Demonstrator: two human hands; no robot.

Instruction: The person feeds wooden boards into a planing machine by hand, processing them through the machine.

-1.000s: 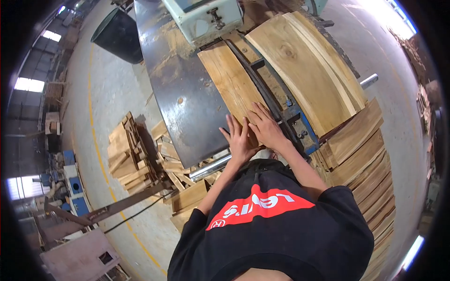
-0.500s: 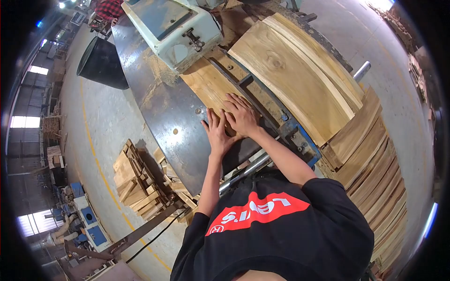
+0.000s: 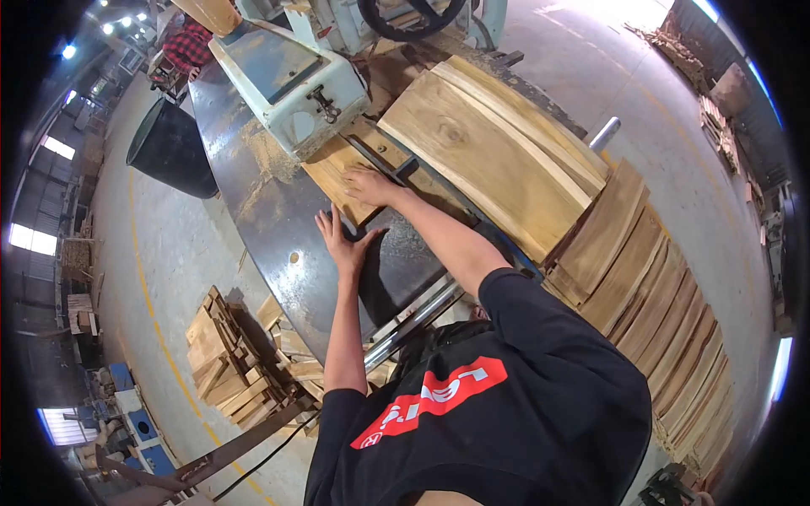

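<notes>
A plank point(image 3: 325, 179) lies flat on the dark metal machine table point(image 3: 278, 228), its far end running under the pale machine housing point(image 3: 283, 84). My right hand point(image 3: 371, 185) rests on the plank's upper face close to the guide fence point(image 3: 403, 171), fingers stretched forward. At the plank's near left corner is my left hand point(image 3: 344, 248), thumb and fingers spread wide, fingertips right by the edge. Sawdust point(image 3: 268, 156) is scattered beside the housing.
Wide boards point(image 3: 472, 143) lie right of the fence, with a long stack of planks point(image 3: 641, 287) below them. Offcuts point(image 3: 232, 354) are piled on the floor at left, near a black bin point(image 3: 173, 148). A person in a checked shirt point(image 3: 187, 46) stands at the table's far end.
The plank has slid farther under the housing, away from me. Both hands have moved forward with it, and my left hand is now apart from my right.
</notes>
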